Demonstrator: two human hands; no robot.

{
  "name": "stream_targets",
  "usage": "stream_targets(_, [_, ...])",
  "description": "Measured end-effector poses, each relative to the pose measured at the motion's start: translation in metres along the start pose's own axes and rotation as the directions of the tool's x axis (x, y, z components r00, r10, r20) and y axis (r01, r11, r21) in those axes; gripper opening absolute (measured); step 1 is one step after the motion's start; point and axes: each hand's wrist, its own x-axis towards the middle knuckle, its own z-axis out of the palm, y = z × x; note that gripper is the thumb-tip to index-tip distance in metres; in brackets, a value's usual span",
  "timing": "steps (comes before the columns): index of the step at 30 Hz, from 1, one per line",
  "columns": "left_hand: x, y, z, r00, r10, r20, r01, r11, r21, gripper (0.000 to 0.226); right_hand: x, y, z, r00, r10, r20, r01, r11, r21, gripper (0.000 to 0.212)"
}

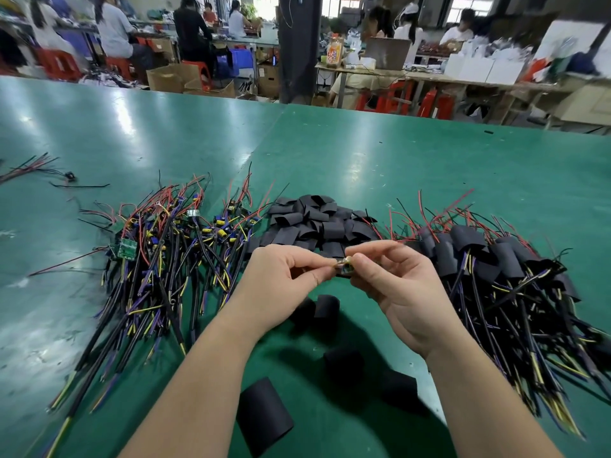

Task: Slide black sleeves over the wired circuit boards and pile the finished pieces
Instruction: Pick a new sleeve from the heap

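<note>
Both hands meet above the green table (363, 166). My left hand (281, 282) and my right hand (393, 285) pinch a small circuit board (344, 266) between their fingertips; a black sleeve edge shows just under it. Behind the hands lies a heap of empty black sleeves (317, 223). A pile of bare wired boards (172, 246) spreads at the left. At the right sits the pile of sleeved pieces (496, 259) with their wires trailing toward me.
Several loose black sleeves (264, 414) lie on the table near my forearms. A few stray wires (36, 170) rest at the far left. Beyond the table's far edge, people sit at other benches among red stools and cardboard boxes.
</note>
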Motion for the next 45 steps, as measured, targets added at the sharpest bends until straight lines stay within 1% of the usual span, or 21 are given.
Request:
stream_targets(2, [-0.001,0.0,-0.001,0.999,-0.035,0.028,0.035,0.999,0.004,0.012,0.001,0.004,0.001,0.999,-0.017,-0.037,0.016,1.0,-0.024,0.031])
stream_targets(5, [0.0,0.002,0.0,0.983,-0.174,0.054,0.179,0.977,-0.116,0.008,0.004,0.007,-0.002,0.999,-0.004,-0.032,0.004,1.0,0.004,0.041])
stream_targets(8, [0.0,0.005,0.0,0.927,-0.319,0.2,0.349,0.927,-0.138,0.007,0.005,0.011,-0.006,1.0,0.002,-0.01,-0.002,1.0,0.007,0.041])
stream_targets(11, [-0.001,0.004,-0.002,0.869,-0.414,0.272,0.461,0.877,-0.137,0.011,0.006,0.016,-0.006,1.0,0.022,0.004,-0.022,1.0,-0.003,0.042])
stream_targets(14, [0.002,0.002,-0.006,0.832,-0.462,0.308,0.53,0.825,-0.195,0.014,0.006,0.013,-0.012,0.993,0.092,0.073,-0.083,0.99,-0.117,0.061])
stream_targets(15, [0.003,0.0,-0.007,0.822,-0.482,0.303,0.554,0.801,-0.226,0.014,0.006,0.01,-0.013,0.984,0.15,0.094,-0.122,0.96,-0.254,0.07])
stream_targets(16, [0.004,-0.002,-0.009,0.813,-0.507,0.287,0.576,0.773,-0.265,0.014,0.005,0.007,-0.014,0.971,0.217,0.102,-0.146,0.873,-0.465,0.071])
stream_targets(18, [0.006,-0.008,-0.014,0.801,-0.555,0.227,0.599,0.727,-0.336,0.013,0.003,0.0,-0.013,0.952,0.293,0.085,-0.074,0.491,-0.868,0.047])
stream_targets(19, [0.008,-0.011,-0.017,0.797,-0.572,0.196,0.6,0.711,-0.366,0.013,0.0,-0.006,-0.008,0.951,0.289,0.111,0.013,0.322,-0.947,0.031])
stream_targets(20, [0.009,-0.014,-0.019,0.793,-0.585,0.171,0.599,0.697,-0.394,0.013,-0.005,-0.011,-0.001,0.94,0.301,0.16,0.093,0.225,-0.97,0.025])
stream_targets(22, [0.01,-0.018,-0.02,0.788,-0.6,0.141,0.594,0.677,-0.434,0.013,-0.018,-0.015,0.016,0.886,0.338,0.318,0.267,0.192,-0.945,0.034])
stream_targets(24, [0.01,-0.02,-0.02,0.786,-0.604,0.13,0.59,0.67,-0.45,0.013,-0.035,-0.012,0.038,0.778,0.395,0.49,0.415,0.263,-0.871,0.051])
stream_targets(26, [0.01,-0.021,-0.021,0.787,-0.604,0.123,0.584,0.666,-0.465,0.014,-0.048,-0.001,0.056,0.658,0.449,0.605,0.523,0.306,-0.796,0.052])
stream_targets(27, [0.011,-0.021,-0.022,0.789,-0.602,0.119,0.578,0.664,-0.474,0.013,-0.05,0.004,0.06,0.633,0.462,0.621,0.552,0.293,-0.781,0.05])
stream_targets(29, [0.011,-0.021,-0.023,0.796,-0.594,0.113,0.566,0.665,-0.487,0.011,-0.042,0.01,0.057,0.686,0.435,0.584,0.523,0.264,-0.81,0.048])
stream_targets(33, [0.011,-0.02,-0.023,0.808,-0.582,0.098,0.543,0.668,-0.509,0.012,-0.023,0.006,0.032,0.88,0.251,0.404,0.378,0.145,-0.914,0.051])
stream_targets(37, [0.012,-0.02,-0.024,0.815,-0.572,0.09,0.525,0.664,-0.533,0.016,-0.026,-0.016,0.01,0.943,0.162,0.292,0.282,0.078,-0.956,0.046])
stream_targets(39, [0.012,-0.019,-0.025,0.819,-0.569,0.075,0.513,0.668,-0.538,0.015,-0.031,-0.031,-0.006,0.942,0.29,0.171,0.183,-0.014,-0.983,0.048])
stream_targets(41, [0.012,-0.018,-0.025,0.821,-0.567,0.066,0.506,0.67,-0.542,0.013,-0.035,-0.041,-0.014,0.863,0.504,0.012,0.074,-0.104,-0.992,0.055])
stream_targets(43, [0.012,-0.018,-0.026,0.821,-0.567,0.067,0.506,0.669,-0.545,0.013,-0.037,-0.042,-0.014,0.777,0.627,-0.058,-0.011,-0.079,-0.997,0.052])
stream_targets(45, [0.012,-0.017,-0.025,0.82,-0.567,0.072,0.509,0.667,-0.545,0.013,-0.032,-0.036,-0.013,0.792,0.61,-0.034,0.017,-0.078,-0.997,0.047])
